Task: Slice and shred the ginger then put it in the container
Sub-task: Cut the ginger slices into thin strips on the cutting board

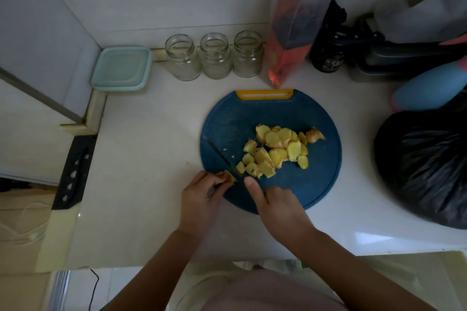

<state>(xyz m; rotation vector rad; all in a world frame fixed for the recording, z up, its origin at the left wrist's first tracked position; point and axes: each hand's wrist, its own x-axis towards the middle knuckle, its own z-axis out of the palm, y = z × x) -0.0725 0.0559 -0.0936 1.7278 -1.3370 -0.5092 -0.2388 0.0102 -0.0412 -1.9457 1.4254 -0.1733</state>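
- Two hands meet at the near-left edge of the round blue cutting board [252,113].
- The left hand [199,199] pinches a small ginger piece [228,177] in curled fingertips, right at the board's rim.
- The right hand [278,206] lies on the board just right of that piece, with one finger stretched forward toward the heel of the knife [222,156] and the others curled under, apparently round the handle.
- The dark blade runs up and to the left from the hands, between the held piece and the pile.
- A loose heap of yellow ginger slices [275,149] lies mid-board, beyond and right of the fingers, with one knobbly end at its far right.
- The knife handle is hidden under the right hand, and a grey shape inside the left hand is too dim to make out.
- The pale teal container [122,68] sits lidded in the far-left corner, well apart from the ginger.
- On the white counter [151,159] stand three glass jars [214,57], a clear plastic bag [293,33] and a black bag [424,169]; the walls are tiled and the light is low.
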